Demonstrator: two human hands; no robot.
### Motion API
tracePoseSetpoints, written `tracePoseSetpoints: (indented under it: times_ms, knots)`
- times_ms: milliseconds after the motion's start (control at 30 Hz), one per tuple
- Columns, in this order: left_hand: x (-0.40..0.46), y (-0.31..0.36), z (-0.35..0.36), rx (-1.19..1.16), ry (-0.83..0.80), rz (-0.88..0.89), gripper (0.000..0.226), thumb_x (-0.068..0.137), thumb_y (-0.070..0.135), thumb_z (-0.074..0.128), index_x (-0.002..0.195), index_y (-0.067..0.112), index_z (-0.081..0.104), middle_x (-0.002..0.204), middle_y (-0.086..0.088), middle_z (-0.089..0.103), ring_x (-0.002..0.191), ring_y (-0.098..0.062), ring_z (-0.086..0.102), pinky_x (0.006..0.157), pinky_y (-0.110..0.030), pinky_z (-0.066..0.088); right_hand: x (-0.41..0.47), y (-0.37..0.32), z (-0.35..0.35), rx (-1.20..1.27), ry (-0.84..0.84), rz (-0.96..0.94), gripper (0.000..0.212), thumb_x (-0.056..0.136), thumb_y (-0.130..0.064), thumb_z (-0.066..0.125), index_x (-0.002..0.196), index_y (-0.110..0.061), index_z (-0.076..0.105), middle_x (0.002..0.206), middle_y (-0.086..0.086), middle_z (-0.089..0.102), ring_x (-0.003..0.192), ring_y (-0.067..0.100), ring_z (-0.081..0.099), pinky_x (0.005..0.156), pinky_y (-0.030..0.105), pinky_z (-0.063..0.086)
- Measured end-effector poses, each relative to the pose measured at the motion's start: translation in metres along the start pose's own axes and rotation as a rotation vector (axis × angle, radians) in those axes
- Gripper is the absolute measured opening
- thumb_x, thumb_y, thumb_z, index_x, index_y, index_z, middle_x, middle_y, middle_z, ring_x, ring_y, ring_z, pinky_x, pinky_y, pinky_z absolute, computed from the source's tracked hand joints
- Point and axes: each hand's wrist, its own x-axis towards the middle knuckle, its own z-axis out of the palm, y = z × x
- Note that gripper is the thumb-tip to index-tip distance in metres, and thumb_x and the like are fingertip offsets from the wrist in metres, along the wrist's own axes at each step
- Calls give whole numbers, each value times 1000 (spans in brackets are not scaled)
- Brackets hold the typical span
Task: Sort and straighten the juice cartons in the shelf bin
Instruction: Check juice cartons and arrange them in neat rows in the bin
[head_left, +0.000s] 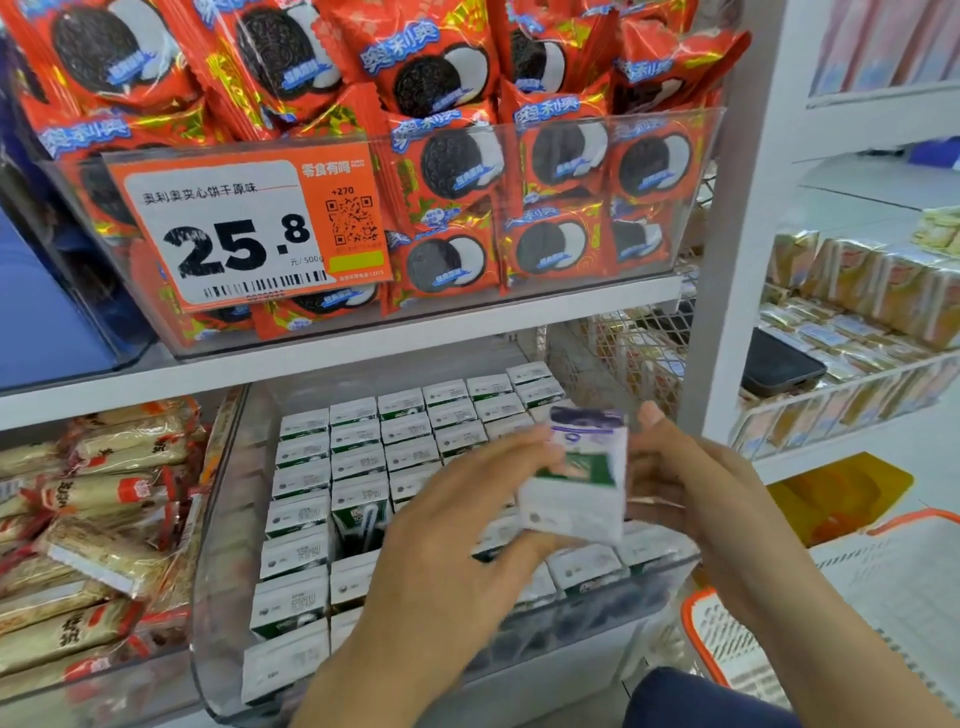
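Both my hands on one juice carton (576, 475), held above the clear shelf bin (218, 519): left hand (457, 525) fingers curled on its left side, right hand (691, 483) gripping the right (blurred). Below my grip, rows of upright cartons (358, 457) fill the bin.

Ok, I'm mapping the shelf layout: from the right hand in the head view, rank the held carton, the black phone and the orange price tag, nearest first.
1. Held carton: touching the right hand, on its left.
2. Black phone: up right, in the wire basket.
3. Orange price tag: far up left, on the cookie bin.
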Motion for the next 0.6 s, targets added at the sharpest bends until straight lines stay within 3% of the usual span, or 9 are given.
tracePoseSetpoints:
  times_ms: [67, 167, 233, 333, 467, 600]
  knots:
    - [3, -1, 0, -118, 77, -157, 44, 74, 46, 71, 116, 44, 58, 118, 34, 58, 111, 10, 55, 86, -6, 45, -1, -1, -13, -149, 112, -214, 40, 73, -55, 59, 76, -19, 73, 69, 3, 70, 66, 13, 68, 57, 20, 54]
    - [10, -7, 5, -305, 160, -377, 37, 66, 53, 76, 101, 47, 65, 105, 27, 67, 100, 5, 62, 79, -12, 51, 2, 3, -32, -645, 353, -477, 20, 84, -52, 52, 75, -38, 62, 70, -17, 67, 68, 2, 64, 59, 17, 46]
    - [17, -11, 11, -362, 159, -462, 36, 65, 47, 72, 100, 42, 65, 103, 22, 69, 98, 4, 64, 78, -14, 53, 8, 8, -40, -822, 325, -438, 9, 85, -48, 52, 87, -41, 58, 85, -19, 64, 74, -1, 60, 61, 21, 48]
    - [33, -15, 23, -371, 124, -497, 30, 69, 41, 69, 98, 36, 65, 99, 22, 69, 95, 6, 63, 70, -10, 49, 18, 19, -46, -954, 180, -281, 19, 89, -42, 54, 102, -29, 60, 91, -9, 64, 80, 12, 61, 69, 35, 54]
    - [57, -24, 49, -286, 4, -487, 21, 80, 34, 71, 100, 32, 65, 99, 19, 70, 94, 7, 61, 70, -8, 47, 22, 26, -45, -988, 148, -314, 15, 92, -37, 51, 98, -25, 58, 89, -1, 66, 76, 19, 61, 68, 36, 53]
    - [70, -37, 72, -193, -83, -536, 26, 83, 32, 71, 108, 27, 64, 99, 15, 67, 89, 6, 62, 70, -9, 48, 27, 25, -49, -1002, 113, -333, 14, 94, -36, 50, 94, -23, 56, 85, 0, 65, 73, 20, 59, 64, 33, 50]
